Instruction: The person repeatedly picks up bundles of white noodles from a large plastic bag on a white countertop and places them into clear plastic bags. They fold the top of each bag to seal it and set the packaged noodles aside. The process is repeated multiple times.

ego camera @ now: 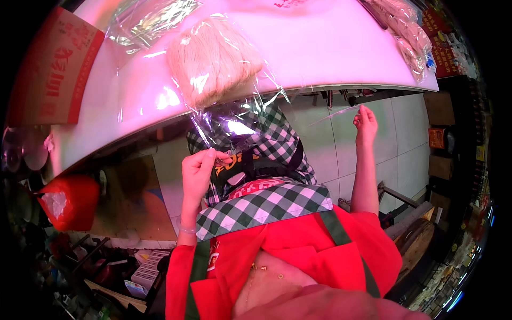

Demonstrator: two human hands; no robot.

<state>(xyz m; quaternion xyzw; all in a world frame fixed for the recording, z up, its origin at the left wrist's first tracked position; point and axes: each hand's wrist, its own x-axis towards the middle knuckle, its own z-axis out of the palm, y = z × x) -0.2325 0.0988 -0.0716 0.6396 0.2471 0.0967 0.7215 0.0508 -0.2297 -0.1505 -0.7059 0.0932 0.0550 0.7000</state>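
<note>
A block of pale, fine noodles [214,60] lies on the white tabletop [320,48] inside a clear plastic bag [240,126]. The loose end of the bag hangs over the table's near edge towards me. My left hand [202,170] pinches that end between thumb and fingers, in front of my checked apron [264,208]. Off to the right, beyond the table edge, my right hand [365,126] is raised. Between its fingertips is a thin, clear strip [336,116], apparently plastic, which trails to the left. Glare hides parts of the bag.
A pile of clear plastic bags [154,20] lies at the table's far left, near a printed cardboard box [56,72]. Bagged goods [412,40] rest at the right end. A red plastic bag [74,202] is below the left end; a round wooden stool [418,242] stands behind right.
</note>
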